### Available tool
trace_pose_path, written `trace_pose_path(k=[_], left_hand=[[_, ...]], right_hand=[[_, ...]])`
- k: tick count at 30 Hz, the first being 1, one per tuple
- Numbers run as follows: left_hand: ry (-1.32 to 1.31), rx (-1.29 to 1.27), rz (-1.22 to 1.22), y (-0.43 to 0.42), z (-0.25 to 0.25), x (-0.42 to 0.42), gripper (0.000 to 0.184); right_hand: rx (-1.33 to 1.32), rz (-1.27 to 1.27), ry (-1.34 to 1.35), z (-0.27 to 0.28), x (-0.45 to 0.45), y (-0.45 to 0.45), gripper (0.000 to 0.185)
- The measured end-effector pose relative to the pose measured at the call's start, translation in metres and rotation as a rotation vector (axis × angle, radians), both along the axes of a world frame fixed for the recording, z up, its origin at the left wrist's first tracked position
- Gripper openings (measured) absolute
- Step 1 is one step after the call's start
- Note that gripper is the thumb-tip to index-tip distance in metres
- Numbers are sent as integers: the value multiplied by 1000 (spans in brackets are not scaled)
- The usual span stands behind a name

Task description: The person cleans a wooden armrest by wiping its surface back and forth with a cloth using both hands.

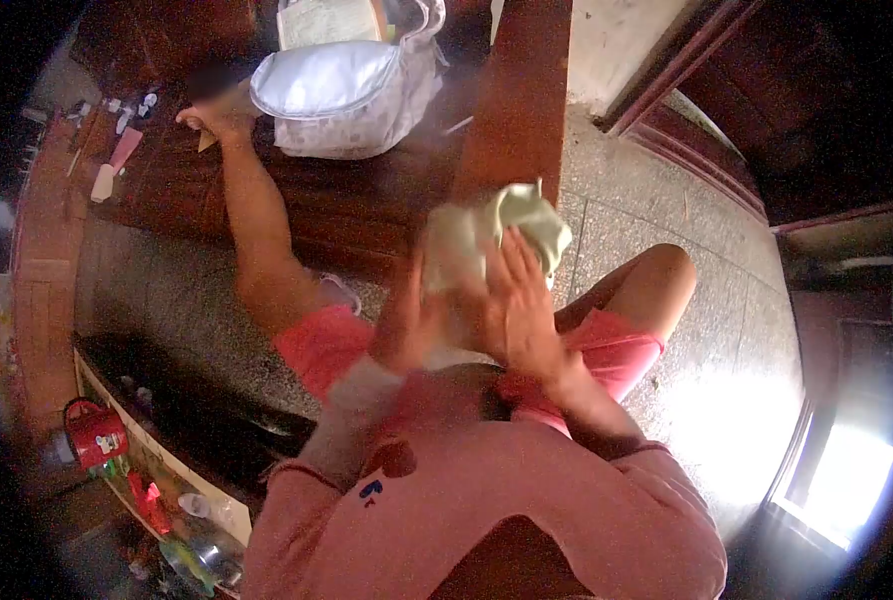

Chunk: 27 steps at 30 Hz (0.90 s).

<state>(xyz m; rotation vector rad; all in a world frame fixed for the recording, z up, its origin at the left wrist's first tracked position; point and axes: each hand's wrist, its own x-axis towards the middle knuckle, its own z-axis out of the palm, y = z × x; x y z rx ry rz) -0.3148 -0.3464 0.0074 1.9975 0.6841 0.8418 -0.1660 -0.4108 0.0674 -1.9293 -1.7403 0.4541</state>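
Observation:
A pale green, crumpled cloth [533, 225] lies between my hands, above my lap. My right hand [519, 310] rests on its near side with the fingers stretched out. On the other side, my left hand [406, 318] is held upright against the cloth, fingers extended and blurred by motion. The cloth's left part is smeared, and its underside is hidden.
A whitish bag [356, 115] with papers on top sits on dark wooden furniture [356, 225]. Near its left end lies a pink item [126, 148]. A red container [96, 435] and several small items stand at lower left. A wooden plank [521, 100] runs beyond the cloth.

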Motion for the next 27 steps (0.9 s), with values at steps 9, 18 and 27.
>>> trace_pose_path(k=[9, 18, 27], left_hand=[[-682, -1243, 179, -68, -83, -15, 49], [337, 167, 10, 14, 37, 37, 72], [237, 345, -130, 161, 3, 149, 55]], right_hand=[[50, 65, -83, -46, -21, -66, 49], [179, -8, -101, 8, 28, -4, 40], [451, 12, -419, -37, 135, 120, 44]])
